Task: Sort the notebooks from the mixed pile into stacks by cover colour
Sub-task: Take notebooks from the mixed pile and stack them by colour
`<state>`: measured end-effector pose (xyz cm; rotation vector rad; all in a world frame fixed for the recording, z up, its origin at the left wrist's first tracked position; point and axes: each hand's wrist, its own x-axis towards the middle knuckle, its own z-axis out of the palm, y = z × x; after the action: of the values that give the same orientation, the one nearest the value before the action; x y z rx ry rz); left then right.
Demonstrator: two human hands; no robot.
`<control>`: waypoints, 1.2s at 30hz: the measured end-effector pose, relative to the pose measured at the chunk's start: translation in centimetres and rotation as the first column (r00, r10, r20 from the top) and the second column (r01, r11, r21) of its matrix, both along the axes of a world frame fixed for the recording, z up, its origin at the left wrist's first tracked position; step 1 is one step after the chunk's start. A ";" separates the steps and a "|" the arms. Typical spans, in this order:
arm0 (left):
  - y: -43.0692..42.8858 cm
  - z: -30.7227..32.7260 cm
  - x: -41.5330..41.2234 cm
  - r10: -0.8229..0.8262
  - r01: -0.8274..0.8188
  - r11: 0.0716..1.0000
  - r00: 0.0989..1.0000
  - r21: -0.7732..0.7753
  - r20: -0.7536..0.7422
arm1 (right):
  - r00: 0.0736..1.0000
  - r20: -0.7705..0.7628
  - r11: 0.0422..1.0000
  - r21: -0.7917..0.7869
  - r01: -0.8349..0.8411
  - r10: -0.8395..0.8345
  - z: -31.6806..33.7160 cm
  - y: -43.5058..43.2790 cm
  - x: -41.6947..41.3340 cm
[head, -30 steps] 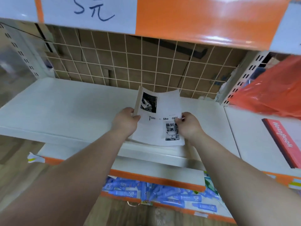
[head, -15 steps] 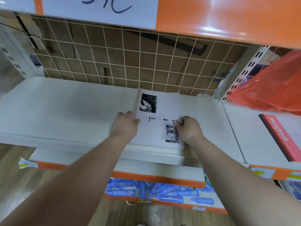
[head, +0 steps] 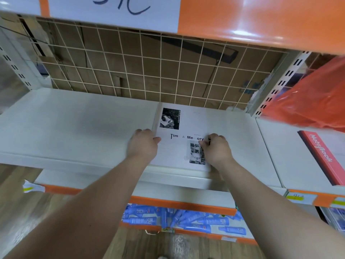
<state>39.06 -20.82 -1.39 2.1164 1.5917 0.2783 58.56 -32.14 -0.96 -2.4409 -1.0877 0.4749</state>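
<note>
A white notebook [head: 190,120] with two black-and-white photos and the title "Time & Memory" lies flat on the white shelf [head: 74,124]. My left hand [head: 143,144] rests on its left edge, fingers curled over the spine side. My right hand [head: 216,148] presses on its right edge near the lower photo, fingers bent. Both hands touch the cover. A red notebook [head: 321,156] with a dark spine lies on the neighbouring shelf at the far right.
A wire grid [head: 149,71] with cardboard behind it closes the back of the shelf. An orange plastic bag [head: 313,101] hangs over the right shelf. Blue packets [head: 186,219] fill the shelf below. An orange-and-white price strip [head: 242,15] overhangs above.
The white notebook was held tilted up off the shelf; it now lies flat on it. Both hands came down with it and stay on its edges.
</note>
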 end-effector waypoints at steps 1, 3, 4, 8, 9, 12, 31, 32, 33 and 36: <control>0.0 0.0 0.0 0.004 -0.004 1.000 1.000 0.000 0.006 | 1.000 0.000 1.000 0.001 0.005 -0.005 0.0 0.0 -0.1; 0.0 0.0 0.1 0.014 -0.014 1.000 1.000 -0.003 0.019 | 1.000 -0.002 1.000 0.005 0.019 -0.019 -0.1 0.1 -0.2; 0.0 -0.1 0.0 0.019 -0.019 1.000 1.000 -0.004 0.023 | 1.000 -0.005 1.000 0.006 0.026 -0.026 -0.1 0.1 -0.3; 0.1 -0.3 0.0 0.023 -0.023 1.000 1.000 0.014 0.013 | 0.999 0.009 0.999 0.000 0.033 -0.033 -0.4 0.1 -0.3; 0.1 -0.3 0.0 0.026 -0.026 1.000 1.000 0.013 0.013 | 0.999 0.012 0.999 -0.001 0.034 -0.034 -0.4 0.1 -0.3; 0.0 -0.3 0.0 0.037 -0.037 0.999 0.999 0.005 0.025 | 0.999 0.010 0.999 0.001 0.039 -0.039 -0.6 0.2 -0.3; -6.6 7.0 8.9 -0.464 0.542 0.824 0.812 0.164 -0.354 | 0.858 0.333 0.915 -0.240 -0.323 0.391 4.7 -5.4 4.0; -7.6 7.1 9.9 -0.480 0.566 0.809 0.792 0.160 -0.377 | 0.857 0.344 0.917 -0.251 -0.310 0.384 5.0 -6.4 4.8; -8.6 7.2 10.9 -0.491 0.582 0.797 0.780 0.162 -0.389 | 0.861 0.345 0.921 -0.252 -0.298 0.373 5.3 -7.5 5.6; -11.8 7.5 14.1 -0.502 0.597 0.783 0.771 0.172 -0.391 | 0.876 0.339 0.932 -0.241 -0.272 0.343 6.0 -11.3 8.6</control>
<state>53.20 -32.60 6.07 2.8763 1.0272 -0.0572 67.14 -43.49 5.01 -2.5970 -1.6824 0.2083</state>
